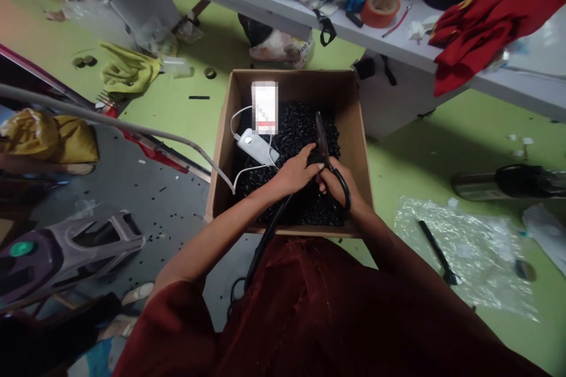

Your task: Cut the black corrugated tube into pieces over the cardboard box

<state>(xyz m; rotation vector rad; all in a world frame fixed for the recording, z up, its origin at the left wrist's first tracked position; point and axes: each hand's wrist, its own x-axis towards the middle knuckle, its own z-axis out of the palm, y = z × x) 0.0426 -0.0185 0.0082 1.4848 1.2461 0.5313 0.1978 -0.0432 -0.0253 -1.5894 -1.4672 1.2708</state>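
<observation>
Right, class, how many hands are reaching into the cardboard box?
2. The left hand is near the middle of the cardboard box; the right hand is just right of it, at the handles of the scissors. Some fingers are hidden.

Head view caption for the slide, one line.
Right hand holding black-handled metal scissors, left hand alongside, over an open brown cardboard box of small shiny black pieces.

I see the green floor [411, 159], and on it are standing the cardboard box [360, 129], a yellow cloth [126, 70] and a clear plastic sheet [481, 253]. On the white table [404, 19] I see an orange tape roll [381, 10] and a red cloth [490, 17].
</observation>
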